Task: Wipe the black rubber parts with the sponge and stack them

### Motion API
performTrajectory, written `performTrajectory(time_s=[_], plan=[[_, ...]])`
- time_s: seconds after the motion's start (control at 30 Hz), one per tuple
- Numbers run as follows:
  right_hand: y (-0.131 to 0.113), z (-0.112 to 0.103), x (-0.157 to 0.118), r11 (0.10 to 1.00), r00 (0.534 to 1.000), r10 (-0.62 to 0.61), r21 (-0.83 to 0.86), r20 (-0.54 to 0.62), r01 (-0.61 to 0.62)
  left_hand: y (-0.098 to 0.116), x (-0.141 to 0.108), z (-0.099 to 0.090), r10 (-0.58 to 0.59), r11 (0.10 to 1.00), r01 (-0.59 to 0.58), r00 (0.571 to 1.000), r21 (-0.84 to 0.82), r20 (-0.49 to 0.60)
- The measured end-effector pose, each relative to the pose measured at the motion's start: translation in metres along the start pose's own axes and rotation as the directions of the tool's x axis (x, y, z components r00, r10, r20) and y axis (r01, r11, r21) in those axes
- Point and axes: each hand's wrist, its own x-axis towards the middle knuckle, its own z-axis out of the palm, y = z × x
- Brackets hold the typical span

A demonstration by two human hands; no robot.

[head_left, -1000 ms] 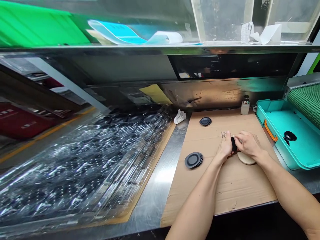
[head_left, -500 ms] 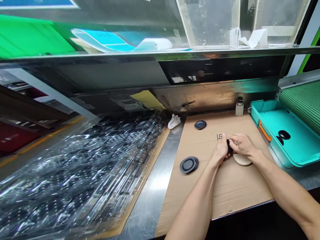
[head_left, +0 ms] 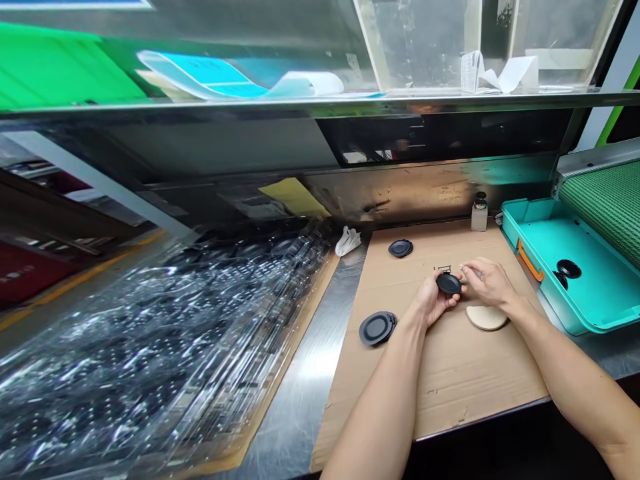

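My left hand [head_left: 434, 300] grips a round black disc-shaped part [head_left: 449, 283] by its edge, its flat face tilted up. Just to the right, my right hand [head_left: 486, 281] is closed in a pinch; whatever is between its fingertips is too small to make out. Below the right hand lies a round cream-coloured pad [head_left: 486, 318]. A few dark round discs [head_left: 377, 329] lie overlapped on the cardboard sheet [head_left: 370, 393] to the left. Farther back on it rests another black disc stack [head_left: 401, 248].
A small bottle with a black cap [head_left: 479, 212] stands at the back. At right, a teal bin [head_left: 600, 267] holds black round parts beside a green conveyor belt [head_left: 610, 207]. Plastic-wrapped trays [head_left: 165, 347] fill the left. A crumpled white cloth [head_left: 348, 241] lies between. A shelf [head_left: 320, 107] spans overhead.
The black disc in my left hand has turned from edge-on to face-up. My right hand has come slightly away from it, fingertips still pinched.
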Motion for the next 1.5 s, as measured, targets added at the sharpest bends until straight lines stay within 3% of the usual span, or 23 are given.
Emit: performTrajectory(time_s=[0.1,0.23,0.43,0.63,0.87,1.0,1.27,1.5], plan=[[-0.005,0.001,-0.002,0.992,0.997,-0.027,-0.120,0.071,0.036,-0.004,0.001,0.003,0.002,1.000,-0.002,1.000,0.031,0.001],[-0.014,0.001,-0.005,0.953,0.989,0.000,-0.298,0.149,0.045,-0.016,0.003,0.009,0.112,0.984,-0.101,0.991,0.147,-0.074],[-0.021,-0.002,-0.004,0.902,0.983,0.034,-0.430,0.182,0.049,-0.031,0.010,0.011,0.256,0.906,-0.190,0.958,0.379,-0.132],[-0.016,-0.006,-0.003,0.915,0.968,0.024,-0.395,0.249,0.079,-0.031,0.006,0.015,0.267,0.872,-0.177,0.954,0.457,-0.139],[-0.015,0.003,-0.002,0.912,0.979,-0.040,-0.394,0.200,0.118,-0.029,0.002,0.020,0.279,0.818,-0.104,0.932,0.566,-0.232],[-0.016,0.004,-0.004,0.913,0.980,-0.008,-0.398,0.198,0.088,-0.032,0.003,0.018,0.292,0.815,-0.100,0.921,0.571,-0.256],[-0.016,0.002,-0.003,0.924,0.983,-0.014,-0.373,0.183,0.082,-0.033,0.002,0.018,0.348,0.801,-0.170,0.913,0.575,-0.214],[-0.012,0.002,-0.003,0.942,0.984,-0.023,-0.325,0.176,0.080,-0.033,0.002,0.020,0.316,0.821,-0.159,0.926,0.548,-0.205]])
